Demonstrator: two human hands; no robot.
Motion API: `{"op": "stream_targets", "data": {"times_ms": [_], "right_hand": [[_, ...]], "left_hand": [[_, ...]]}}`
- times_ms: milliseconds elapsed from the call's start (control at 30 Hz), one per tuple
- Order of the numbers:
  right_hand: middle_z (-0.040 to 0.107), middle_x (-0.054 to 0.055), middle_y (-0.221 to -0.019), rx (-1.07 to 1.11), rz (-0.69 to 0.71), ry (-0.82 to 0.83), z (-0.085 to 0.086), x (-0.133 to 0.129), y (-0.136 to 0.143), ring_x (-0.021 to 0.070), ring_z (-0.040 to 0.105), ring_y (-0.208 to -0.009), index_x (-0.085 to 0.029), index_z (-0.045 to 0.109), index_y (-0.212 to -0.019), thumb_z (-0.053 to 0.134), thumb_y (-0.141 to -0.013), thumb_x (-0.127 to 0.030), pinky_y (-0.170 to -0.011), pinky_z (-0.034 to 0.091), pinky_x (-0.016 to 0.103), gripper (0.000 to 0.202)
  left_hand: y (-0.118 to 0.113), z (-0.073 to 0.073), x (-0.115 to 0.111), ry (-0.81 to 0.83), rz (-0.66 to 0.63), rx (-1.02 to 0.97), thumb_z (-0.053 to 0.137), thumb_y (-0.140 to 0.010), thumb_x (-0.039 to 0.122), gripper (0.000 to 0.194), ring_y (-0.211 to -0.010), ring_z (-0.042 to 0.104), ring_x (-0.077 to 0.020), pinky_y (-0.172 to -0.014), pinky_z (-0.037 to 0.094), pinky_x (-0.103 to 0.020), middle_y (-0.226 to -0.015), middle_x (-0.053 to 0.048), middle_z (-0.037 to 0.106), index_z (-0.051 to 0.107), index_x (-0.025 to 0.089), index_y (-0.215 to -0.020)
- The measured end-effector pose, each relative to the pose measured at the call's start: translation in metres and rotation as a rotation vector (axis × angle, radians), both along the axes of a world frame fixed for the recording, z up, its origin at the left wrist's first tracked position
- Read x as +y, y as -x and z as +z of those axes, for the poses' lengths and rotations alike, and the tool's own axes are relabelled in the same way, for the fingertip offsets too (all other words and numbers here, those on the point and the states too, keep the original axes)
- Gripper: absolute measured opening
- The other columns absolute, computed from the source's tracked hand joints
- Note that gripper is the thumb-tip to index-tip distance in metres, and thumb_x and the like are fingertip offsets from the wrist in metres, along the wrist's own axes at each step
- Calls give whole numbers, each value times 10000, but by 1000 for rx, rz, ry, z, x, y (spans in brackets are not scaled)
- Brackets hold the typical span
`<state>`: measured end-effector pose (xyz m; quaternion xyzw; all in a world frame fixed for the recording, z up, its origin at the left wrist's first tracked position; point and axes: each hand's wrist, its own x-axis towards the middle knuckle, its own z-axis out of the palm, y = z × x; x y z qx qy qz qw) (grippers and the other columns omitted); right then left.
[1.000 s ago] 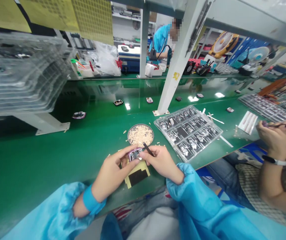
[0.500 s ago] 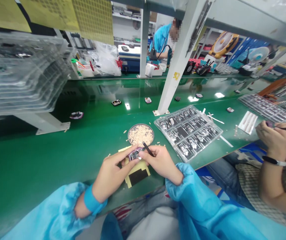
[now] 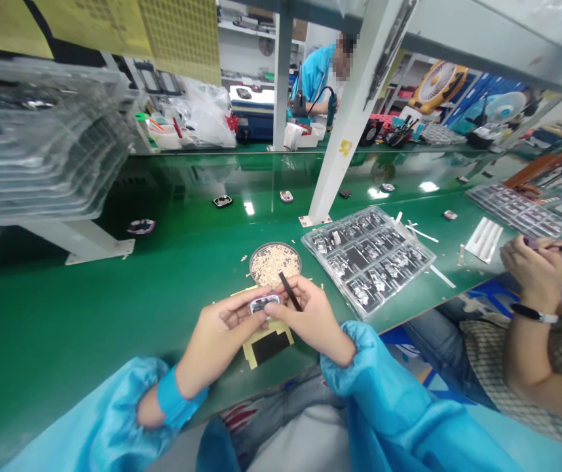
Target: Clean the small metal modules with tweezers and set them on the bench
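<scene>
While table (image 3: pixel 74 314) stretches leftward, edge (image 3: pixel 438 305) nearby, left hand (image 3: pixel 216 333) pinching gadget (image 3: pixel 263 303), right hand (image 3: pixel 316 318) gripping stick (image 3: pixel 288 288), dish (image 3: pixel 250 267) of bits (image 3: pixel 275 262), tray (image 3: pixel 399 286) of parts (image 3: pixel 382 280)

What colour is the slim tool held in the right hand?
Black. The slim tool in the right hand shows best in the head view, the only one.

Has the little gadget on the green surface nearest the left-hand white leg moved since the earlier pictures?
Yes, leftward in the view: the gadget lay wholly right of the white leg; now its left end reaches past the leg's right tip.
</scene>
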<state>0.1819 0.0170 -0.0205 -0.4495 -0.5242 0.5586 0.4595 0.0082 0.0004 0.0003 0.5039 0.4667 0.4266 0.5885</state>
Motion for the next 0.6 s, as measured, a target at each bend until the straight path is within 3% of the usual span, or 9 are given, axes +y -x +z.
{"op": "stream_targets", "data": {"times_ms": [167,367,467,600], "right_hand": [[729,22,-839,117,86,75,-1,1,4,179,682,-798,-169,684,-874,879,-668,-388,-732,544,286,358],[742,22,-872,150,180,112,5,4,-2,170,682,-801,-156,734,-943,834,-723,-335,-768,536,291,301],[733,10,-814,159,164,124,5,4,-2,161,672,-761,-149,740,-908,796,-743,-296,-752,523,284,228],[728,4,-792,151,106,112,4,4,1,156,663,-751,-151,733,-885,763,-750,-249,-727,510,269,170]], "left_hand": [[-1,-4,-1,-133,21,26,757,-827,345,324,-939,708,-215,-805,627,-292,-1101,-90,677,781,204,-1118],[2,-1,1,-46,26,-79,786,-813,294,339,-910,715,-194,-820,630,-281,-1132,-70,654,774,217,-1143],[3,0,1,-5,12,-101,800,-804,288,357,-814,715,-156,-772,636,-255,-1142,-63,651,772,221,-1153],[1,0,-1,-4,26,-107,813,-793,299,348,-866,724,-170,-765,631,-229,-1161,-66,661,781,214,-1128]]}}
